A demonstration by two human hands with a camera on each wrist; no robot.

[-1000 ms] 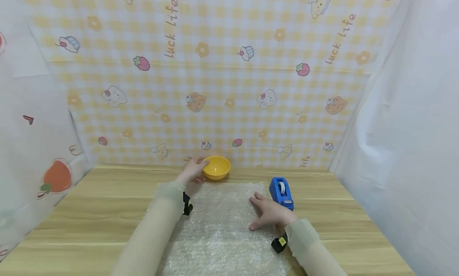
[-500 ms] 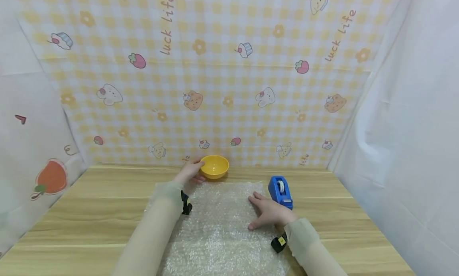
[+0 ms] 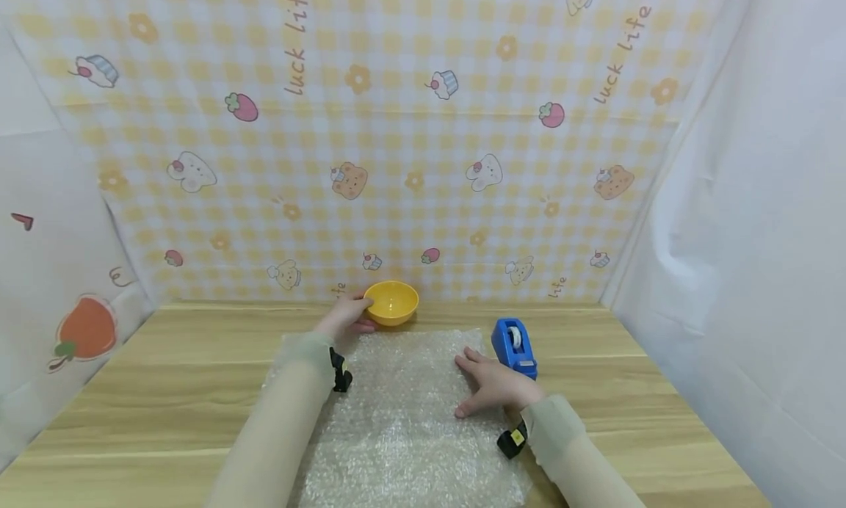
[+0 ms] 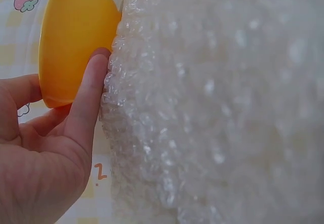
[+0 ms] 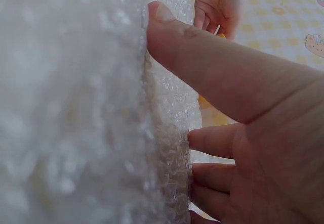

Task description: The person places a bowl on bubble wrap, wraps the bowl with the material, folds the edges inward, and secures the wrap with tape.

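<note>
In the head view a yellow bowl [image 3: 391, 304] stands upright at the back of the table, its inside facing me. My left hand [image 3: 344, 316] holds the bowl by its left side. The left wrist view shows my left fingers [image 4: 90, 85] against the outer wall of the bowl [image 4: 76, 37], with the thumb at its rim. A sheet of bubble wrap [image 3: 403, 412] lies flat in front of the bowl. On its right part rests my right hand [image 3: 492, 385], thumb and fingers spread, seen closely against the bubble wrap [image 5: 169, 148] in the right wrist view.
A blue tape dispenser [image 3: 512, 346] with a roll in it stands just behind my right hand, beside the wrap's right edge. The wooden table [image 3: 615, 398] ends at a checked cloth backdrop [image 3: 396, 222], and white cloth [image 3: 747, 200] hangs at the sides.
The head view has shifted slightly, so everything sits a little farther left and higher. My left hand keeps its hold on the bowl; my right hand stays on the bubble wrap.
</note>
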